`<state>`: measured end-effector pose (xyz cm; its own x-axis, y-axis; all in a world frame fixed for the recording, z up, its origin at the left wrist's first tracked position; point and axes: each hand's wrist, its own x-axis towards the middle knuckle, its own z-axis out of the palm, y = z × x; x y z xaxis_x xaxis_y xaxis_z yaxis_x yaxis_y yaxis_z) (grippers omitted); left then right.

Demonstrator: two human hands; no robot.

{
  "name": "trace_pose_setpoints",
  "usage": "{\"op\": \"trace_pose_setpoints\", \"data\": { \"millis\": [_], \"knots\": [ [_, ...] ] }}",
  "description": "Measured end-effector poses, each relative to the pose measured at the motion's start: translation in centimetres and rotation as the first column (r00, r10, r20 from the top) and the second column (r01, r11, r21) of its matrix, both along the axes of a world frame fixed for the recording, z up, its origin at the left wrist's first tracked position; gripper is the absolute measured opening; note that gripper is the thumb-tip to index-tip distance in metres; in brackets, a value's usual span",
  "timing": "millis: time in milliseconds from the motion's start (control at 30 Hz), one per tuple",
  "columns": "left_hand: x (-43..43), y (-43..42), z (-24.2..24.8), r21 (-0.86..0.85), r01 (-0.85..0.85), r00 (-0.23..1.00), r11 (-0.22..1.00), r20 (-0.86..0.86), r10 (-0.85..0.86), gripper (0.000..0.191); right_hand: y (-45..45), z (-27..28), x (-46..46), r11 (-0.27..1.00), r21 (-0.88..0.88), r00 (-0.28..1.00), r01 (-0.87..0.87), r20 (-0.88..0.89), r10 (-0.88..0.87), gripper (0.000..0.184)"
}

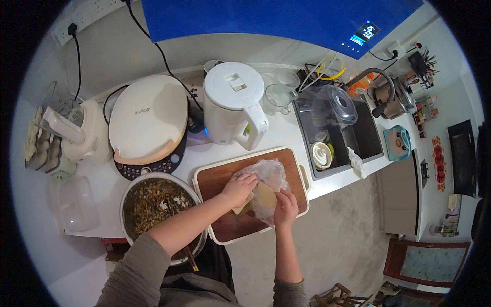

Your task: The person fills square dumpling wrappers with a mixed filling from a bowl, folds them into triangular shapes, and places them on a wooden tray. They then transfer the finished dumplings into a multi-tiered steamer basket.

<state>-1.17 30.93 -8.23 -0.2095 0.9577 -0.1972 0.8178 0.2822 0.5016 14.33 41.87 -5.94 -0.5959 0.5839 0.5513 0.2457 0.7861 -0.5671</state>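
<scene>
A clear plastic bag lies crumpled on a wooden cutting board with a cream rim. Through the film shows a pale yellow stack of thin sheets, likely dough wrappers. My right hand pinches the bag's near right side. Spread over the bag's left side is my left hand, its fingertips on the film; whether it grips is hidden. Under its palm another pale flat piece sticks out onto the board. Left of the board, a large bowl holds chopped brown-green filling, partly covered by my left forearm, with chopsticks in it.
Behind the board stand a white electric kettle and a round Supor electric griddle. A sink with dishes and a clear lid lies to the right. A cream appliance and an egg rack occupy the far left.
</scene>
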Motion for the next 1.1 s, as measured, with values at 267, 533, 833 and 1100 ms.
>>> {"op": "trace_pose_setpoints", "data": {
  "millis": [267,533,833,1100],
  "knots": [
    [-4.7,-1.9,6.9,0.147,-0.107,0.920,0.983,0.389,0.042,0.066,-2.8,9.9,-1.6,0.986,-0.120,0.990,-0.118,-0.092,0.107,0.014],
    [-4.4,-5.8,11.7,0.142,-0.094,0.941,0.985,0.335,0.042,0.032,-6.2,12.6,-7.5,0.906,-0.165,0.921,-0.390,-0.078,0.382,0.022],
    [-4.5,-4.3,9.1,0.233,-0.508,0.501,0.829,0.863,0.064,0.028,-1.4,5.2,-3.0,0.986,-0.012,0.809,0.166,0.574,-0.129,0.065],
    [-8.8,-22.1,11.8,-0.246,-0.517,-0.082,0.820,0.968,0.239,0.031,-10.4,7.2,-2.7,0.976,-0.021,0.295,-0.217,0.952,0.086,0.038]
  ]
}}
